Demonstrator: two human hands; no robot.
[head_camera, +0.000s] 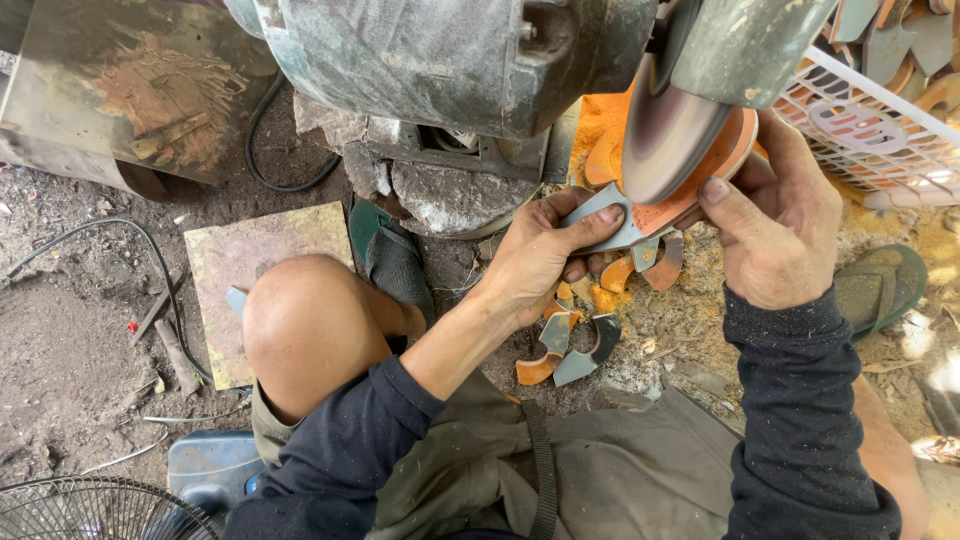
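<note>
Both hands, left hand (540, 255) and right hand (785, 230), grip a flat grey-and-orange curved metal blade (640, 222), pressing it against the spinning grinding disc (665, 135); fingertips should stay behind the edge.

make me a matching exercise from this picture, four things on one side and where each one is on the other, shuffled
Things:
1. grinding wheel
2. white plastic basket
3. cut orange-and-grey pieces
4. fan guard

Places:
A. bottom left corner of the picture
B. on the ground below the left hand
C. top right, behind the right hand
D. right above the flat piece that both hands hold

Pairs: 1-D, 2-C, 3-B, 4-A
</note>
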